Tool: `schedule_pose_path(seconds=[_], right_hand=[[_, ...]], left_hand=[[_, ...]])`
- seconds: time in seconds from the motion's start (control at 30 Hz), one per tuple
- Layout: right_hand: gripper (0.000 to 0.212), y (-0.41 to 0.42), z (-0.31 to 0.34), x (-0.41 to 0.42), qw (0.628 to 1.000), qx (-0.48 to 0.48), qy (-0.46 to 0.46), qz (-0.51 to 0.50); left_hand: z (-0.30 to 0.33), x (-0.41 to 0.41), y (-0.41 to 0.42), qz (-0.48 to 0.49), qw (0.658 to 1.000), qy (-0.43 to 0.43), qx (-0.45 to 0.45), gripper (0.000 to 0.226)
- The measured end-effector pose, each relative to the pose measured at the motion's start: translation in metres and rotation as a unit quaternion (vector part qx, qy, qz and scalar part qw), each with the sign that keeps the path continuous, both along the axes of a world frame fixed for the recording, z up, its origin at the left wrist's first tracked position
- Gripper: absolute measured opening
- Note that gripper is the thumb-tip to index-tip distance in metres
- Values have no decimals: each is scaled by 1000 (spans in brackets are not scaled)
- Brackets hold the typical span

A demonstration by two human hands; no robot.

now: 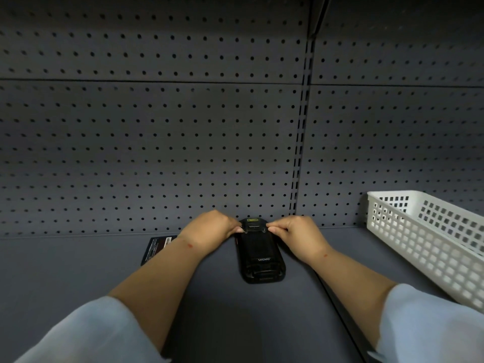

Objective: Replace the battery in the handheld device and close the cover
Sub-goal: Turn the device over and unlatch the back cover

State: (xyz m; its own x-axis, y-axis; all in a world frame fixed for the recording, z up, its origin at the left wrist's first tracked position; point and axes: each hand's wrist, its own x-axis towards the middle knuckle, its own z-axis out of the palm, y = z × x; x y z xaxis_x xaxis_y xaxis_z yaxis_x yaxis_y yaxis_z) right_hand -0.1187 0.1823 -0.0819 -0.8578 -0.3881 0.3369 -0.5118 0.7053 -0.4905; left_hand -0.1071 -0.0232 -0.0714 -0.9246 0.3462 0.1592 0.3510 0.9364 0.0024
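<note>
A black handheld device lies back-up on the grey shelf, its cover with the maker's lettering facing me. My left hand and my right hand pinch the device's far end from either side, fingertips pressed at the two top corners of the back cover. A flat black battery with small print lies on the shelf to the left, partly hidden behind my left forearm.
A white perforated plastic basket stands at the right on the shelf. A grey pegboard wall rises right behind the device. A seam between two shelf boards runs under my right arm.
</note>
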Motion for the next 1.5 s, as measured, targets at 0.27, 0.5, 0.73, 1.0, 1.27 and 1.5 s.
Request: schedule_pose_path(seconds=[0.27,0.5,0.73,1.0,1.27,1.5], right_hand=[[25,-1,1,-1,1000,3,-4,-4],[25,-1,1,0,1000,18,12,-1],[26,-1,1,-1,1000,23,19,-2],[26,-1,0,-3,999,32,27,1],[25,-2,3,1,1000,-6,-1,28],[32,-15,26,9,988,124,-39,87]], left_hand=[[1,1,4,-12,1000,14,-13,33],[1,0,4,-10,1000,23,-9,30],[1,0,7,-10,999,33,26,35],[2,4,10,16,999,41,26,35],[9,43,17,66,970,-140,188,66],[-2,53,13,50,954,-260,141,130]])
